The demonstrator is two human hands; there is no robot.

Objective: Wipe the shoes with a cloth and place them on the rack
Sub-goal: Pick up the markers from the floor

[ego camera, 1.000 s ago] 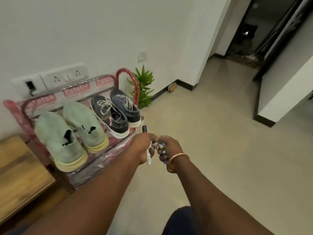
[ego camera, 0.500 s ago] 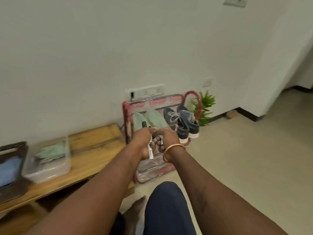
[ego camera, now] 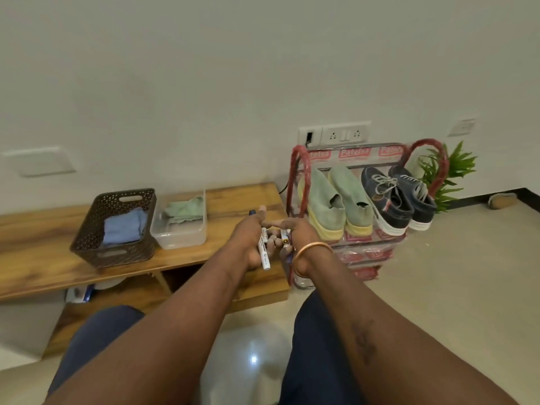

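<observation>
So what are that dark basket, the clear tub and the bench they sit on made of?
The dark basket looks like moulded brown plastic: matt, with regular holes. The clear tub seems translucent plastic; the green cloth shows through its wall. The bench looks like wood or wood-look laminate: streaky grain, slight sheen.

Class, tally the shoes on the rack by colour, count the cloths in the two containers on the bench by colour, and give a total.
Green shoes: 2
Navy shoes: 2
Blue cloth: 1
Green cloth: 1
Total: 6
</observation>
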